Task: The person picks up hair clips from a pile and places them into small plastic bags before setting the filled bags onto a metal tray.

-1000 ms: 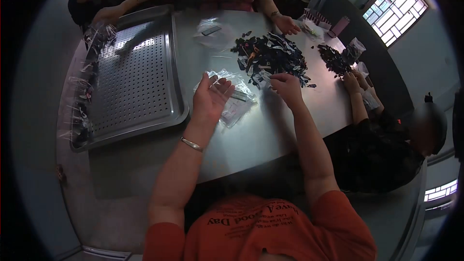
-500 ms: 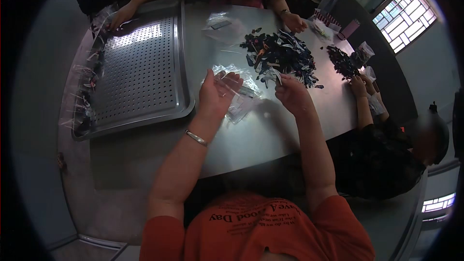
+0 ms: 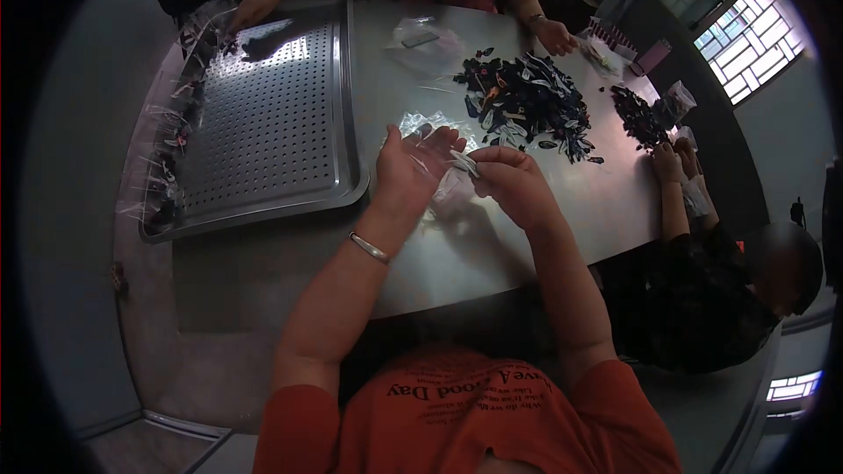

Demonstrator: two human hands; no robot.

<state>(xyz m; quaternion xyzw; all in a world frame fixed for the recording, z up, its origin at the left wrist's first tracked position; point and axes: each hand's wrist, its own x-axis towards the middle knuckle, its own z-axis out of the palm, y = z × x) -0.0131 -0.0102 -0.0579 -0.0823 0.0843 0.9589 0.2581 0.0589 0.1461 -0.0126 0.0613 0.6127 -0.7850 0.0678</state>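
My left hand (image 3: 411,165) is palm up over the table with its fingers stretched out; a thin pale strip shows across the palm. Close beside its fingertips, my right hand (image 3: 507,177) pinches a few slim white clip-like pieces (image 3: 463,163) between thumb and fingers. Beneath both hands lie clear plastic bags (image 3: 452,189), partly hidden by them. Just beyond the right hand spreads a heap of small slim pieces (image 3: 527,101), mostly dark, with some white and orange ones.
A perforated metal tray (image 3: 263,114) occupies the left of the metal table (image 3: 413,276), with filled clear bags (image 3: 167,149) along its far side. One person reaches across from opposite. Another, at right, handles a smaller dark heap (image 3: 639,118). A pink object (image 3: 650,57) stands behind.
My right hand has moved left, away from the heap, bringing the white pieces to my left hand's fingertips. My left hand stays palm up. The view has shifted slightly.
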